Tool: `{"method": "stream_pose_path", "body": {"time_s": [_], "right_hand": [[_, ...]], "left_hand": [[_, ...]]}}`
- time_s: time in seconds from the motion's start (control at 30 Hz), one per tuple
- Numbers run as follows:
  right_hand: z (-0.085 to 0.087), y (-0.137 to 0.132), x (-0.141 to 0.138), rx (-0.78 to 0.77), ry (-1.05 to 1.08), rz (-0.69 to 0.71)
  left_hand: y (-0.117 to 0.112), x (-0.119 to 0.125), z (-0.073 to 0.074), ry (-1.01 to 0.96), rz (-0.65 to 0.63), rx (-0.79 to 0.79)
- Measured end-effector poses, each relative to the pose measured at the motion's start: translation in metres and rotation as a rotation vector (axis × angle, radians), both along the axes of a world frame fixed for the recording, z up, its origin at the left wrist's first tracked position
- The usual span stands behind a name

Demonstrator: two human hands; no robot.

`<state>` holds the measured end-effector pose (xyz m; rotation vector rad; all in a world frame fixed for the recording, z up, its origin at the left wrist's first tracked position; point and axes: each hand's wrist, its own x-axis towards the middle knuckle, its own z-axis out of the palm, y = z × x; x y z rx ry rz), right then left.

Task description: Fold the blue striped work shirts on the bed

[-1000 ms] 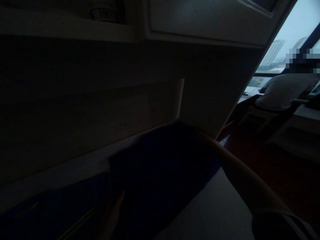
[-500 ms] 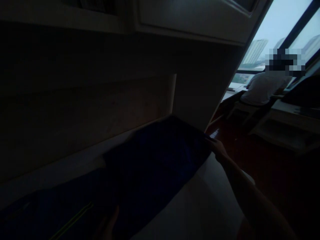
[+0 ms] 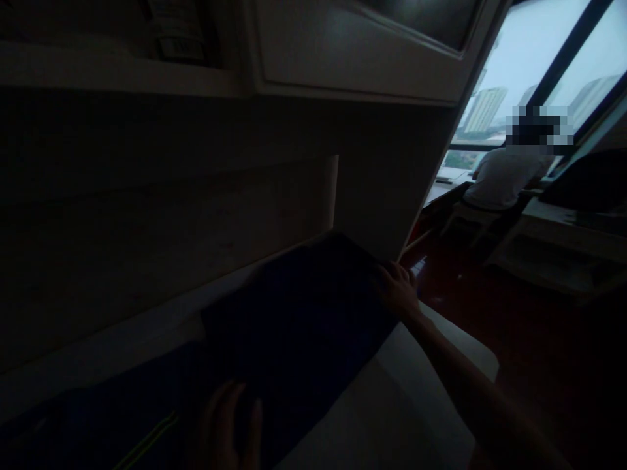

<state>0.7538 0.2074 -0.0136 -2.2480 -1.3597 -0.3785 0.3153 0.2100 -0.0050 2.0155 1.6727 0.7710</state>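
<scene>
A dark blue garment [image 3: 294, 313] with thin yellow-green stripes on its left part lies spread along a white surface. What kind of garment it is, I cannot tell in the dim light. My right hand [image 3: 400, 290] rests at the cloth's far right end, palm down, its fingers spread over the edge. Low in the picture, my left hand [image 3: 230, 424] is over the nearer part of the cloth with fingers apart. Whether the left fingertips touch the fabric is too dark to see.
The white tabletop [image 3: 441, 352] shows at the garment's right side. An overhead cabinet [image 3: 353, 59] and a shelf [image 3: 112, 75] hang above. Beyond the side panel, a person [image 3: 504, 176] sits by the window, near a low white table [image 3: 563, 235] on a reddish floor.
My right hand has shifted left, from gripping the garment's corner to lying on it with fingers spread. My left hand has risen further into view. The view has tilted slightly upward.
</scene>
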Motion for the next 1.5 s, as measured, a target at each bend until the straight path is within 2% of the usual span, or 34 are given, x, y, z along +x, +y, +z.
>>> {"method": "stream_pose_path", "body": {"time_s": [0.07,0.13,0.2,0.3,0.37,0.47,0.53,0.6,0.7,0.8,0.87,0.9,0.97,1.03,1.17,1.23,1.33,1.43,1.5], "right_hand": [[-0.012,0.014,-0.011,-0.216,0.003,0.049],[-0.031,0.021,-0.012,-0.372,0.049,0.084],[-0.049,0.023,-0.003,-0.434,0.064,0.113],[-0.064,0.019,0.017,-0.407,0.05,0.148],[-0.065,0.017,0.027,-0.376,0.055,0.171],[-0.055,0.015,0.024,-0.351,0.037,0.14],[-0.041,0.013,0.004,-0.304,-0.011,0.104],[-0.025,0.011,-0.029,-0.231,-0.041,0.14],[-0.009,0.005,-0.096,-0.227,-0.005,0.386],[-0.011,0.003,-0.152,-0.322,0.031,0.701],[-0.018,0.006,-0.165,-0.366,0.024,0.83],[-0.022,0.009,-0.162,-0.376,0.013,0.857],[-0.028,0.015,-0.139,-0.382,-0.005,0.845],[-0.035,0.019,-0.099,-0.392,-0.008,0.763],[-0.048,0.017,-0.01,-0.446,0.035,0.425],[-0.049,0.011,0.016,-0.468,0.041,0.288],[-0.042,0.004,0.018,-0.446,-0.035,0.218],[-0.043,-0.006,-0.012,-0.299,-0.147,0.184],[-0.055,-0.02,-0.036,-0.225,-0.156,0.217]], "left_hand": [[0.002,0.032,0.002,0.151,-0.233,0.087],[0.005,0.055,-0.009,0.315,-0.357,0.059],[0.007,0.063,-0.025,0.432,-0.383,-0.01],[0.007,0.057,-0.045,0.528,-0.344,-0.056],[0.005,0.049,-0.049,0.555,-0.329,-0.048],[0.001,0.044,-0.043,0.573,-0.333,-0.022],[-0.002,0.047,-0.035,0.582,-0.336,-0.003],[-0.005,0.053,-0.027,0.57,-0.354,0.022],[-0.008,0.064,-0.023,0.517,-0.421,0.088],[-0.011,0.071,-0.029,0.515,-0.443,0.098],[-0.014,0.071,-0.036,0.535,-0.421,0.08],[-0.015,0.069,-0.039,0.542,-0.41,0.074],[-0.018,0.065,-0.044,0.549,-0.389,0.081],[-0.02,0.061,-0.047,0.55,-0.377,0.09],[-0.02,0.06,-0.05,0.529,-0.374,0.109],[-0.019,0.062,-0.05,0.538,-0.381,0.127],[-0.021,0.062,-0.046,0.552,-0.384,0.122],[-0.033,0.048,-0.043,0.523,-0.392,0.057],[-0.049,0.032,-0.042,0.51,-0.412,-0.019]]}}
